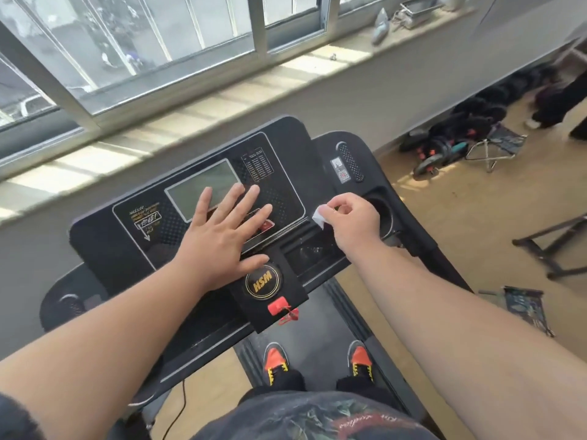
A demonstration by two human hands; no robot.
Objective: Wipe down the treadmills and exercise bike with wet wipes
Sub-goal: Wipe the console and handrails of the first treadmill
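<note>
From the head camera, the person stands on the belt of a treadmill (333,315), looking down over its black console (133,249), which runs across the view from lower left to upper right and tilts up toward the window.

The right hand (352,217) is pinched shut on a small white wet wipe (318,217); thumb and forefinger hold it so that a folded corner hangs out toward the left, on the console side of the hand. The wipe sits just above the right-hand end of the console face, close to the edge of the framed control panel and just left of the round cup holder (386,214). Whether it already touches the plastic cannot be told.

The left hand (222,236) holds nothing. It lies flat with fingers spread, seemingly on the middle of the console, fingertips reaching over the lower right corner of the grey display screen (200,185), thumb pointing toward the round badge marked HSM (263,282).

The relation that matters: nearly all of the unwiped console face lies to the left of the wipe, along the console's long axis, and the open left hand lies across that path. The right hand is the one placed to wipe; a leftward sweep would likely need the left hand lifted or shifted aside first.

The red safety key (279,305) hangs below the badge, well clear of both hands.
</note>
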